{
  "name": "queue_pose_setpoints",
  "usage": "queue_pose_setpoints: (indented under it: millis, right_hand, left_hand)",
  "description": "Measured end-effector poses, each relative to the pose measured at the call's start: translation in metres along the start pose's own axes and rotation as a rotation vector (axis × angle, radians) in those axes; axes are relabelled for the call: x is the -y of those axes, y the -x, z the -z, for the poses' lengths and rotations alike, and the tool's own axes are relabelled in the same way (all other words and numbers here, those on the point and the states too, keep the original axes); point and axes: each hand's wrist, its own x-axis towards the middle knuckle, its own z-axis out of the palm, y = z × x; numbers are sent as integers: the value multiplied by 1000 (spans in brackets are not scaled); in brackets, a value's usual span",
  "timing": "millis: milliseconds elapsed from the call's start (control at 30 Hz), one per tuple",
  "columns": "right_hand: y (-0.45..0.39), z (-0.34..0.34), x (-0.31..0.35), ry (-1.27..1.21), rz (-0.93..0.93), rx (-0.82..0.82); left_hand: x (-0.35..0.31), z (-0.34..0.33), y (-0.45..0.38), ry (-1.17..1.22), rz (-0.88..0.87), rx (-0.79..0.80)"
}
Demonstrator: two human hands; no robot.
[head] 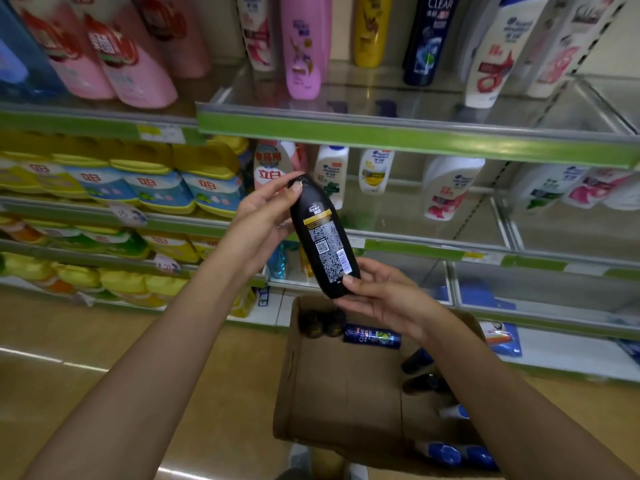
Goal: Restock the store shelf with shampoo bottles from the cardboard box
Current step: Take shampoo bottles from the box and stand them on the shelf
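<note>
Clearly the restocking is only partway through. Nearest the camera, the cardboard box sits on the floor below the hands with bottles left in it: two dark ones at its far end, a blue bottle lying flat, and several more dark and blue ones along its right side.

Above the box, both hands hold one black bottle, tilted, cap up and to the left, back label toward the camera. The left hand curls around its upper part, fingertips at the cap. The right hand pinches the base between thumb and fingers. The bottle is not yet on a shelf. Its label shows small white print, a barcode, a square code and a yellow band; the brand at the top may read "Rejoice", though it is too small to be sure.

Beyond the hands, the middle shelf has white bottles with gaps between them. The top shelf also has much bare space, so by my reckoning plenty remains to be placed. Up there a dark blue bottle reads "CLEAR". The yellow bags on the left carry red Chinese characters.
</note>
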Motion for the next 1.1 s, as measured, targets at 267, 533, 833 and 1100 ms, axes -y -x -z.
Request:
queue_pose_setpoints:
  millis: [267,533,833,1100]
  right_hand:
    - [11,-34,33,-77,43,127]
    - [22,-54,47,192,180,17]
    - [26,-64,55,366,294,-23]
    - [31,-55,60,214,277,206]
  left_hand:
    - [-30,-18,2,131,89,118]
    - [-54,-37,5,-110,-39,77]
    - [-67,-54,7,-323,-164,12]
    - [-81,-60,12,-182,-133,217]
